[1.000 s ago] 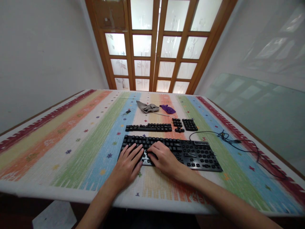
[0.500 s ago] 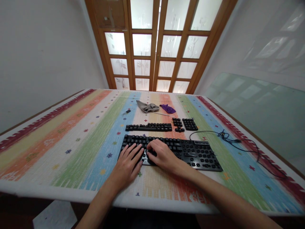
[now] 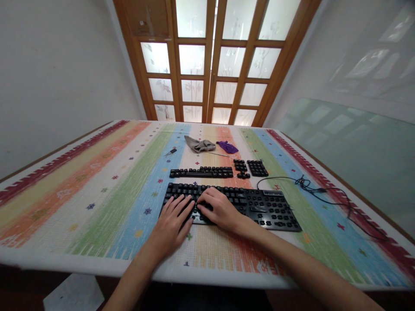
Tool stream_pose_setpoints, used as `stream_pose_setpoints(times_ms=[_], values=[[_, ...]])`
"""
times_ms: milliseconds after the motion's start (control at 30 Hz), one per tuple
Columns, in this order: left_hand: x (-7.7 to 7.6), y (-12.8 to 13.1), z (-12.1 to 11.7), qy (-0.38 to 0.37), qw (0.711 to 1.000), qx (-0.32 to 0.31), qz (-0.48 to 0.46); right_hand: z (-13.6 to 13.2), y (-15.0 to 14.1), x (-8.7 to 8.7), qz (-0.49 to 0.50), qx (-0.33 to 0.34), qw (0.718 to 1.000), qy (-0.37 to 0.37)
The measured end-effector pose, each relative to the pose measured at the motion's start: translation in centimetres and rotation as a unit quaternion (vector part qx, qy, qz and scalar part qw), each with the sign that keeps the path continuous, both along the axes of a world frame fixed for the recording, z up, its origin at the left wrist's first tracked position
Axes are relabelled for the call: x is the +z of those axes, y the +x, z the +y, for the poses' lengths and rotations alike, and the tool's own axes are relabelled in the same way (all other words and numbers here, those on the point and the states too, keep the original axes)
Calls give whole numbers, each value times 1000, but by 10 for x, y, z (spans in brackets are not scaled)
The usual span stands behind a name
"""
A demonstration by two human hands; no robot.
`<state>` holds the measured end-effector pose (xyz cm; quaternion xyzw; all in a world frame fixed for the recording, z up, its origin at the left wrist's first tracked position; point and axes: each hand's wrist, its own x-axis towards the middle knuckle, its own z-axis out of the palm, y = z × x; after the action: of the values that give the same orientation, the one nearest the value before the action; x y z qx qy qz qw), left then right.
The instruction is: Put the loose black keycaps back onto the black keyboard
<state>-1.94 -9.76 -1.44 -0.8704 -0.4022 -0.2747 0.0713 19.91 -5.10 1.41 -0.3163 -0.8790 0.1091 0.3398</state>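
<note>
A black keyboard (image 3: 272, 218) lies near the table's front edge. Keycaps cover its upper rows, while bare key posts show across its right part. My left hand (image 3: 173, 222) rests on the keyboard's left end, fingers stretched out and slightly apart, holding nothing. Beside it, my right hand (image 3: 220, 209) is curled over the middle of the keyboard. Its thumb and fingertips come together low over the keys, and whatever is between them is hidden. Loose black keycaps (image 3: 207, 173) stand in rows behind the keyboard, with a number-pad group (image 3: 257, 168) at their right.
A grey cloth (image 3: 199, 144) and a purple cloth (image 3: 228, 147) lie farther back, a thin rod in front of them. A small black tool with wire prongs (image 3: 172, 151) is to their left. The keyboard's cable (image 3: 308, 185) coils at right on the striped tablecloth (image 3: 97, 216).
My right hand has shifted slightly left and back over the keys, its fingers staying curled. My left hand stays in place on the keyboard. The view has tilted a little.
</note>
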Motion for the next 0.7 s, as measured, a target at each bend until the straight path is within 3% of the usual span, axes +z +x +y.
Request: stream_pose_setpoints(times_ms=[267,500,700], values=[[1,0,0,-8,1000,-1,-9,5,1,-5,-26,28,998,49],[3,1,0,2,1000,-8,5,-3,-2,4,-129,29,983,125],[4,0,3,13,999,-20,26,-5,-5,2,-160,22,977,142]])
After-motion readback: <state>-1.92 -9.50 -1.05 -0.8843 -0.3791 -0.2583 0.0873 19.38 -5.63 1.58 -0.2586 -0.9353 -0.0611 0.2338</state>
